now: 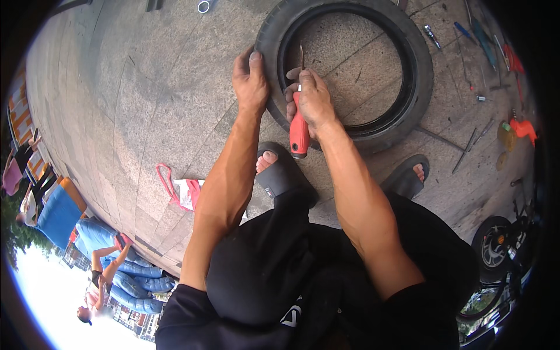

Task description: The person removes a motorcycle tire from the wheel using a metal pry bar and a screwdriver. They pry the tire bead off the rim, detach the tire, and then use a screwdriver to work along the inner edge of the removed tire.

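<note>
Presently, the black tyre (pixel 421 64) rests on the stone-paved ground (pixel 169 87), at the far side of the scene and right of centre, with paving visible through its opening. The left hand (pixel 251 81) is in contact with the tyre's left outer edge, thumb against the rubber and the other fingers curled; their tips are hidden, so whether they pinch the tyre cannot be told. The right hand (pixel 315 102) is closed around a red-handled tool (pixel 299 131), its thumb forward near the thin metal shaft, which points to the far side over the tyre's left portion; contact between tip and rubber cannot be confirmed. A dark slipper (pixel 289 178) on the left foot and another (pixel 408 178) on the right foot stand at the near side of the tyre. Noted at far right: a blue-handled tool (pixel 464 30), a teal tool (pixel 483 44) and other hand tools. An orange-red object (pixel 523 129) lies farther right. A pink-and-white packet (pixel 188 192) lies left of the left slipper. A spoked wheel (pixel 493 249) stands at near right.
</note>
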The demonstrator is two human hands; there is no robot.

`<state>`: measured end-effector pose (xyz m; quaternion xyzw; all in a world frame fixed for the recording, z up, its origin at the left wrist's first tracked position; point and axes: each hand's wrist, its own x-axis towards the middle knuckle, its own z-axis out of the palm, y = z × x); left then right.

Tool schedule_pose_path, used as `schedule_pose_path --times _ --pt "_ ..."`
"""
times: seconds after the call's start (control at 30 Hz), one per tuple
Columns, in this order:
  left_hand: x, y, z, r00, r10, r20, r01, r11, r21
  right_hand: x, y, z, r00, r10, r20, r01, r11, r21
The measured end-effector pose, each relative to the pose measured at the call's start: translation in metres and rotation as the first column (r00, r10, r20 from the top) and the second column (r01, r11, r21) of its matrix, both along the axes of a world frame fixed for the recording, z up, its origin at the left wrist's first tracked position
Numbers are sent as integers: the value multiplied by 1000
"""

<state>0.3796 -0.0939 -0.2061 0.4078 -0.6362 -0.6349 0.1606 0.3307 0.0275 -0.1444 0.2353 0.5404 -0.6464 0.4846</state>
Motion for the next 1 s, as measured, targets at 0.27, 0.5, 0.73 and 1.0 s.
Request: schedule_pose_path --times 0.27,0.5,0.73,1.0 --pt "1 -1 -1 1000 6 29 -5 1000 -5 7 -6 -7 999 47 -13 -48 995 -93" --pt "2 -1 -4 999 26 24 -27 998 49 7 -15 -5 1000 -26 -12 24 989 -144" --pt "1 -3 -3 1000 -2 14 2 1000 8 10 -11 -7 996 -52 72 57 995 -82" --pt "1 0 1 1000 -2 18 2 1000 -9 9 -9 -8 1000 -13 15 15 992 -127"
